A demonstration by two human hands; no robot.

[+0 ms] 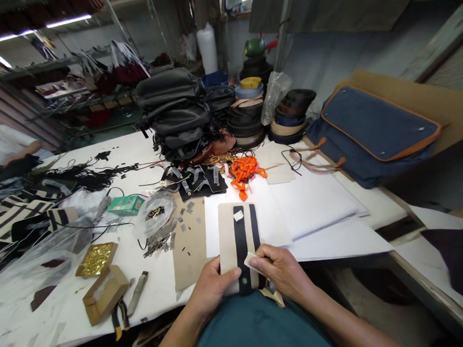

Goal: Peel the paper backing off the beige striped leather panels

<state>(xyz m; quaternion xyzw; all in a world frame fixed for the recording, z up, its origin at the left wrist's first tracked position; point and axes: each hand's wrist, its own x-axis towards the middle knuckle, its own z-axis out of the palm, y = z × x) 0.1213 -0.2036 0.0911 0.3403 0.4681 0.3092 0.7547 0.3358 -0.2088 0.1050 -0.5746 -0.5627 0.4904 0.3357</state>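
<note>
Here our left hand (210, 287) held the black-striped beige panel (227, 235), long axis pointing away; our right hand (281, 266), at its right edge, pinched a pale scrap (251, 260).

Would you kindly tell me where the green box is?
In the head view, the green box lies left of centre on the table, just left of a clear bag.

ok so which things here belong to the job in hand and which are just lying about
In the job:
striped panel (left hand)
pale scrap (right hand)

Probably just lying about:
green box
orange bundle
blue bag
black bags
</note>
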